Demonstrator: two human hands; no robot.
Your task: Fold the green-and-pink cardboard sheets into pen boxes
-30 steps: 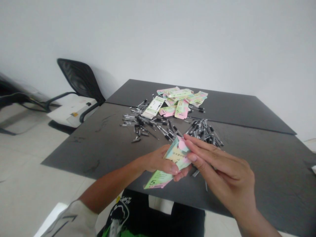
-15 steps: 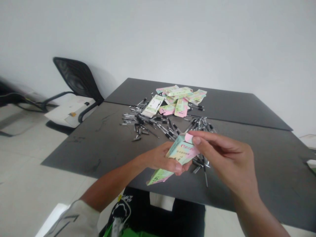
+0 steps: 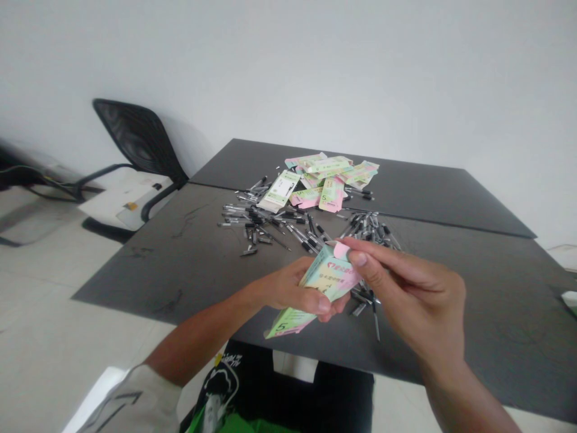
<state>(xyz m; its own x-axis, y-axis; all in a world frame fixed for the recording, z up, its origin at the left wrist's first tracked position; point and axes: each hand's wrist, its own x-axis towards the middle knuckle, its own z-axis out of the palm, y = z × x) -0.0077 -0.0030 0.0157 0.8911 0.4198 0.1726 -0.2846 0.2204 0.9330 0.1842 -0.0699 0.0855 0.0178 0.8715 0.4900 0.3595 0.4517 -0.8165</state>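
My left hand is closed around a small green and pink cardboard box, holding it tilted above the near part of the dark table. My right hand pinches the pink flap at the box's upper end with thumb and forefinger. Just beyond my hands lie several loose black and clear pens scattered on the table. A pile of the same pastel boxes, some flat, sits farther back.
A black mesh chair stands at the left beside the table, with white sheets on the floor under it. A white wall runs behind. The table has a seam across its middle. A small pale object shows at the right edge.
My right hand went from lying flat with stretched fingers on the box's end to pinching its pink flap. The box stays in my left hand, raised slightly.
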